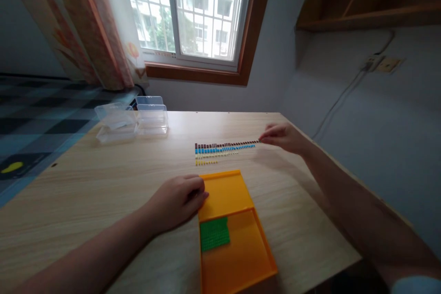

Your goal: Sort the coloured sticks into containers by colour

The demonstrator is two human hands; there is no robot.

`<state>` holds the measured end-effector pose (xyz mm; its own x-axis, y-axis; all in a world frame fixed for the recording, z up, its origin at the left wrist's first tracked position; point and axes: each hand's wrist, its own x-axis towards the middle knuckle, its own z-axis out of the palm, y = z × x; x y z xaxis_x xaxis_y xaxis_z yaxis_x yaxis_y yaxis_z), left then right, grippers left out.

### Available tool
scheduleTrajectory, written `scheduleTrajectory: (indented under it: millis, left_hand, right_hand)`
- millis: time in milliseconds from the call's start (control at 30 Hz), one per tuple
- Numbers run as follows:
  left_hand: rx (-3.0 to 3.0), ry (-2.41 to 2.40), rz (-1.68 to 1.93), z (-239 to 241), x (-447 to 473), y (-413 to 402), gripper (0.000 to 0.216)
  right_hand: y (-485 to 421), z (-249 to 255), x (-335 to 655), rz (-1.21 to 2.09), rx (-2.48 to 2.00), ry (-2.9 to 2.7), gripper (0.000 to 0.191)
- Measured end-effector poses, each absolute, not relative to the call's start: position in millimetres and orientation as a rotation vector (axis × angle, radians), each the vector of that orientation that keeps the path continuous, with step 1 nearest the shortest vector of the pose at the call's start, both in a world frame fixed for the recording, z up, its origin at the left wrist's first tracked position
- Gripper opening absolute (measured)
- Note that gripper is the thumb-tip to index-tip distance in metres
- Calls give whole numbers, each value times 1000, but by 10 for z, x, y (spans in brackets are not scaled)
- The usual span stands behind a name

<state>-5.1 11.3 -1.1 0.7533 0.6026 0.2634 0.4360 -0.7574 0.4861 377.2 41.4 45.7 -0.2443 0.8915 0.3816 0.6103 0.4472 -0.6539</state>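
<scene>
Right hand [279, 138] was pinched together at brown brick row [228, 144]; left hand [181, 196] curled on orange case [246, 248] edge, grip unclear

Window [174, 14], barred, wood-trimmed; pale building [203, 7] and tree [164, 30] beyond. Curtain [94, 27], orange-patterned, at left. Bed [37, 115], checked cover. Shelf [368, 18], wooden, upper right. Wall sockets [389, 65], two, below shelf; cable [339, 98] trailing.

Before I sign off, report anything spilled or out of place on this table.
Nothing plainly stands out: the small pieces lie in orderly rows, the green plate lies inside the orange box, and no spill shows.
</scene>
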Motion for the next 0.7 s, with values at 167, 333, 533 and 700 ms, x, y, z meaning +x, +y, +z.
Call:
scheduleTrajectory:
  millis: [167, 333, 533, 700]
  left_hand:
    - [2555, 791, 586, 2, -29, 93, 25]
    - [2559, 784, 612, -10, -30, 86, 23]
    - [2567, 781, 599, -2, -20, 88, 24]
    - [2577, 773, 602, 1, -22, 96, 25]
  right_hand:
    - [-398, 544, 3003, 787, -753, -2553, 18]
    - [-720, 340, 2668, 623, -639, -2826, 20]
    - [-713, 211, 2638, 541, -648, -2869, 21]
    - [-674, 236, 2703, 559, -625, -2807, 19]
